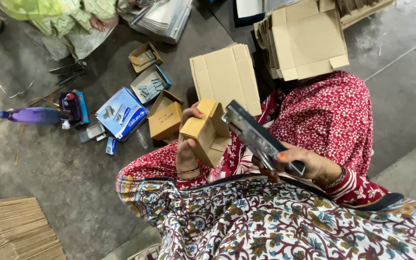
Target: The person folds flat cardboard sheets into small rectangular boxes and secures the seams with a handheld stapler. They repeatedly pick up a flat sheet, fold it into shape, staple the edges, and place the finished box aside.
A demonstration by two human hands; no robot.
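Cardboard fills most of the view: the left hand (pixel 186 149) wraps its grip around a small folded box (pixel 207 132), thumb on the near face and fingers curled over the far edge, holding it above the lap. Just to its right, the right hand (pixel 304 166) is closed on the lower end of a grey metal stapler (pixel 258 137), whose upper end touches the box's right side.

Bare concrete floor (pixel 58 163) lies open to the lower left, and more open floor shows at the far right. Ahead of the box the way is crowded. One flat carton blank (pixel 225 74) lies just beyond it, and a thicker pile of blanks (pixel 309 41) sits further right. One closed brown box (pixel 164 120) stands just left of the held one. Beyond it are one blue carton (pixel 121 113) and two open small cartons of staples (pixel 149 72). One purple bottle (pixel 32 115) lies well to the left. A stack of flat cardboard (pixel 18 228) sits at the lower left corner. Another person's hand (pixel 97 23) shows at the top left.
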